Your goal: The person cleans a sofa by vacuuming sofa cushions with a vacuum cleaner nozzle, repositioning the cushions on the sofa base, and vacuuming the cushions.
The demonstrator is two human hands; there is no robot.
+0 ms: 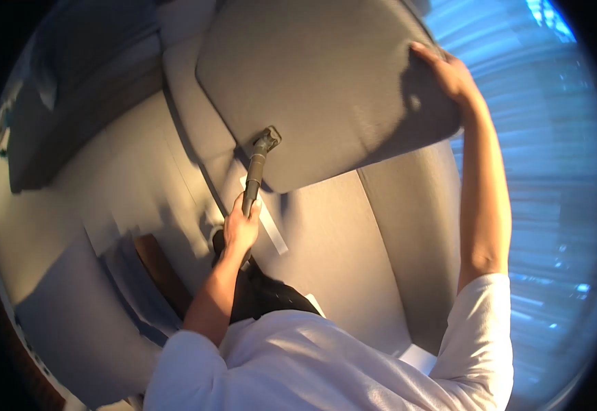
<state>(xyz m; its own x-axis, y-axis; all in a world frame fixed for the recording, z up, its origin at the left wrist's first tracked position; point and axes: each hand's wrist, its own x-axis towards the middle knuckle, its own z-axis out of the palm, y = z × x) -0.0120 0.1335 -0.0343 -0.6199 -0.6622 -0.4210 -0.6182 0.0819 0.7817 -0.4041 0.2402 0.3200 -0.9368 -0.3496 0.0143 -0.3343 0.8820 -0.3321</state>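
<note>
My left hand [241,229] is wrapped round the dark tube of a vacuum cleaner nozzle [258,161]. The nozzle's head lies against the lower left part of a large grey sofa cushion [312,89]. At the cushion's upper right edge, my right hand [451,74] grips it, thumb on the broad face and the other fingers hidden behind the edge. The cushion is tilted up off the sofa seat [339,226], and the right arm casts a shadow on it.
A sofa backrest [415,233] runs along the right, beside a sheer curtain [538,198] in blue light. More grey cushions [86,315] lie at lower left, near a brown wooden strip [161,274]. A pale strip [273,229] rests on the seat.
</note>
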